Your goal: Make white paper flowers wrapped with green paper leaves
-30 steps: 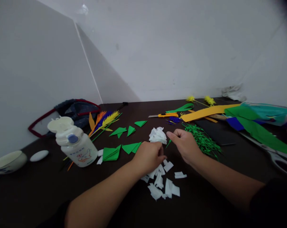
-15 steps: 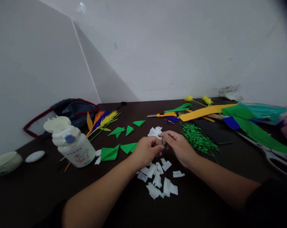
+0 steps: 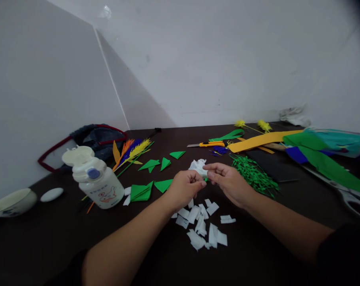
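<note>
**HAND AND WORKPIECE POSITION: GREEN SLIVER AT MID-SURFACE**

1. Surface (image 3: 49, 238): dark, set against white walls at its far and left edges.
2. Far-left corner: a dark bag (image 3: 93, 139) with red trim.
3. Right edge: overlapping green paper sheets (image 3: 322, 159), lying flat.
4. Left of centre: a white glue bottle (image 3: 97, 184), upright, cap flipped open.
5. Left hand (image 3: 184, 190) and right hand (image 3: 231, 183): both raised just above the middle of the surface, knuckles up, tips facing each other.
6. Shredded green strips (image 3: 254, 174): a loose pile just beyond the right hand, toward the right edge.
7. White paper scraps (image 3: 202, 226): scattered below the hands, toward the near edge.
8. Crumpled white paper (image 3: 198, 165): just behind the fingertips, on the far side.
9. Green sliver (image 3: 205, 179): located exactly between the two hands. The fingers of each hand are curled nearly closed, and their tips meet on the sliver from left and right. Neither hand is nearer. Only a small part of the sliver shows, so its long axis cannot be determined.
</note>
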Action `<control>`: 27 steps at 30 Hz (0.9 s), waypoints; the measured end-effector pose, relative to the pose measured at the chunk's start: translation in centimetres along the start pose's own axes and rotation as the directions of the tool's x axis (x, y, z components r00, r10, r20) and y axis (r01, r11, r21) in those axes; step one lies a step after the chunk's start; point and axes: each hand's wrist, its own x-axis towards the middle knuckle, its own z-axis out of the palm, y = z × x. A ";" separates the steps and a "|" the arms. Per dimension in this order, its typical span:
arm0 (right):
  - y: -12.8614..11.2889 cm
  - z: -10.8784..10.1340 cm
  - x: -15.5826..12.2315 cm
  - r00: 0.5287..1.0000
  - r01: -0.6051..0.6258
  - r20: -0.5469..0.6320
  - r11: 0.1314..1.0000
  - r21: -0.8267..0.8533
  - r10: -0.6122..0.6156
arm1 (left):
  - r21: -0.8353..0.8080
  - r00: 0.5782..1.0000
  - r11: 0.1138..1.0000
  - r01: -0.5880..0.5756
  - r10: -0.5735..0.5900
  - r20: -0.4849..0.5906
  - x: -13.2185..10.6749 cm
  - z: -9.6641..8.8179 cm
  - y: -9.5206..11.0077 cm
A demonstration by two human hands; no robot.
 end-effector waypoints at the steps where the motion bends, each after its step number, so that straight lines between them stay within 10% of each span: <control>1: 0.0 0.0 0.0 1.000 -0.006 0.003 1.000 0.002 0.006 | -0.007 1.000 1.000 0.004 -0.004 0.001 0.0 -0.1 0.0; 13: 0.4 0.4 -0.1 0.995 0.069 -0.043 0.940 -0.335 -0.088 | 0.185 0.997 0.980 -0.068 0.074 -0.025 -0.3 -0.2 0.2; 22: 0.6 1.0 -0.3 0.994 0.021 -0.097 0.941 -0.337 -0.057 | 0.630 0.925 0.729 -0.267 0.378 -0.046 -0.4 0.5 0.0; 27: 0.2 -0.2 0.4 0.992 0.018 -0.105 0.905 -0.425 -0.069 | 0.670 0.936 0.708 -0.222 0.347 -0.058 -0.2 0.2 -0.5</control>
